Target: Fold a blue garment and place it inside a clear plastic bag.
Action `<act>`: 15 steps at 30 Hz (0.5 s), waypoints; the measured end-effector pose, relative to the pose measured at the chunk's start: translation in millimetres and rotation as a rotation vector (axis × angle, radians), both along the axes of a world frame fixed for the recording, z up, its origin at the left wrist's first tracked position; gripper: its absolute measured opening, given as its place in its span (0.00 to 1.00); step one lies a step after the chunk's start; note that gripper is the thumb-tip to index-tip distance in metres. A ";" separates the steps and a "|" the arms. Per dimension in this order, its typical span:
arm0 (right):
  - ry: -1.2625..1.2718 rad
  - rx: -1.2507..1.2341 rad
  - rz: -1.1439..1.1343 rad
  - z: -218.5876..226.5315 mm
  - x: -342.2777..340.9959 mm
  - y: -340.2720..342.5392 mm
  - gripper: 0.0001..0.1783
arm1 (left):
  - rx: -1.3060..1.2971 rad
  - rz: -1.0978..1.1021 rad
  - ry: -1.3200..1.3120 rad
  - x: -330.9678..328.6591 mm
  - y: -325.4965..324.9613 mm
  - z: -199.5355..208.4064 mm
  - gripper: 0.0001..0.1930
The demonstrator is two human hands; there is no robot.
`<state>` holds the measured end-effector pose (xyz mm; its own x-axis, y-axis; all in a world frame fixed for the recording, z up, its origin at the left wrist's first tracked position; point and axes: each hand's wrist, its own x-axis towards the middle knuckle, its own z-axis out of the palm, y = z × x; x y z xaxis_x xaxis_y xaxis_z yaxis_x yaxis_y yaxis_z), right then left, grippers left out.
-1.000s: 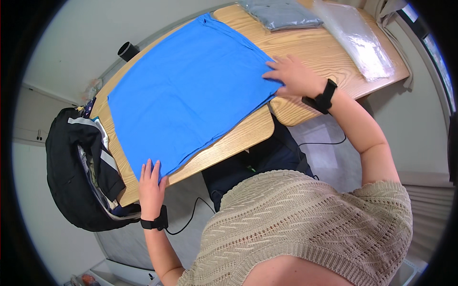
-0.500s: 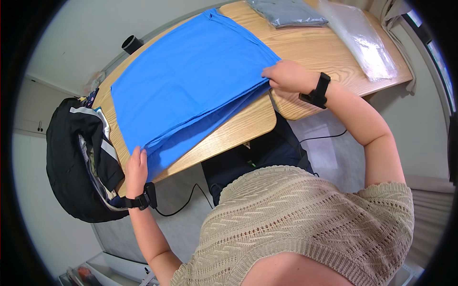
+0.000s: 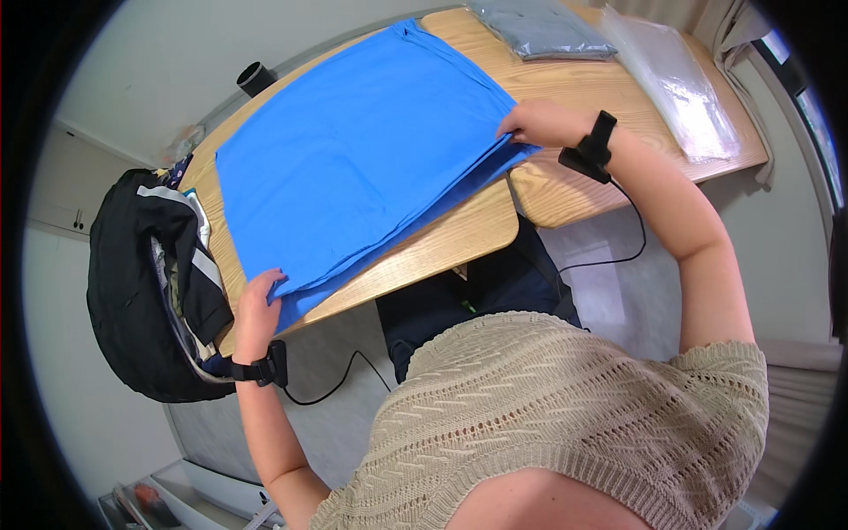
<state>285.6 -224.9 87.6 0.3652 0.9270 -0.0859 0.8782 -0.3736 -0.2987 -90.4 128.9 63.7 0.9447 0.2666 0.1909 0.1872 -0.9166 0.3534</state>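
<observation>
A large blue cloth (image 3: 362, 150), folded in layers, lies spread across the wooden table (image 3: 459, 234); what kind of cloth article it is, I cannot tell. At its near left corner my left hand (image 3: 259, 311) pinches the edge between thumb and fingers. My right hand (image 3: 546, 124) grips the near right corner, its fingertips closed on the upper layers. A lower layer sticks out below the top folds along the near edge. Both wrists wear black straps with a small device.
A black bag (image 3: 124, 291) stuffed with clothes leans at the table's left end. At the far right lie a grey item in clear wrapping (image 3: 548, 31) and a stack of clear plastic bags (image 3: 680, 88). A black cup-like holder (image 3: 255, 79) stands behind the cloth. Cables (image 3: 336, 395) hang below.
Both hands have shifted the near edge of the cloth slightly toward the table's far side. The right hand's corner is drawn up, and the gap between layers has narrowed.
</observation>
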 end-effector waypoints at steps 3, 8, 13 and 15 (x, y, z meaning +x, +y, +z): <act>-0.015 -0.185 0.091 9.1 29.6 19.3 0.14 | 0.051 0.078 0.117 2.8 34.7 3.4 0.18; -0.460 0.545 -0.116 53.7 34.3 49.0 0.15 | 0.376 0.150 -0.397 31.4 37.2 52.0 0.22; -0.640 0.523 0.120 22.3 26.0 1.9 0.21 | 0.589 -0.059 -0.286 1.9 25.8 34.0 0.23; -0.465 0.338 0.084 -15.2 17.3 -16.9 0.23 | 0.468 -0.158 -0.006 -7.7 20.5 13.4 0.25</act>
<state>302.9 -241.8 72.4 0.2173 0.9025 0.3719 0.9683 -0.2475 0.0348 -98.0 149.4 77.1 0.9652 0.0043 0.2616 0.0322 -0.9942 -0.1024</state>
